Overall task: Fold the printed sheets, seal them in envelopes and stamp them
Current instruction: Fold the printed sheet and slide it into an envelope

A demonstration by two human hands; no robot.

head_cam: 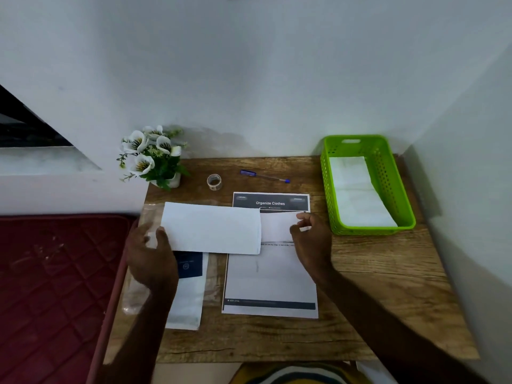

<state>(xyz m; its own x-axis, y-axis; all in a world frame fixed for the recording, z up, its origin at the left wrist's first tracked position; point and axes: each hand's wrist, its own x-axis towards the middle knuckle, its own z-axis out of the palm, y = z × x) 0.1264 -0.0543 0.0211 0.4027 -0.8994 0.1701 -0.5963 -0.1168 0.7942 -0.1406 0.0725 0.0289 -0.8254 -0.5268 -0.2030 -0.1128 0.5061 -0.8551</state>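
Printed white sheet headed "Organize Clothes" lies flat on wooden table; left hand pinches long white envelope's left end, right hand curls fingers on folded white sheet at envelope's mouth; green plastic basket holds envelopes

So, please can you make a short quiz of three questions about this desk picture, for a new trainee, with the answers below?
1. True or false: the green basket already holds white paper.
2. Which hand grips the white envelope at its end? A) left hand B) right hand C) neither
3. Fill in: the blue pen lies between the tape roll and the ____.

Key
1. True: white paper lies inside it.
2. A: the left hand holds the envelope's left end, while the right hand pinches a folded sheet at the envelope's other end.
3. Basket.
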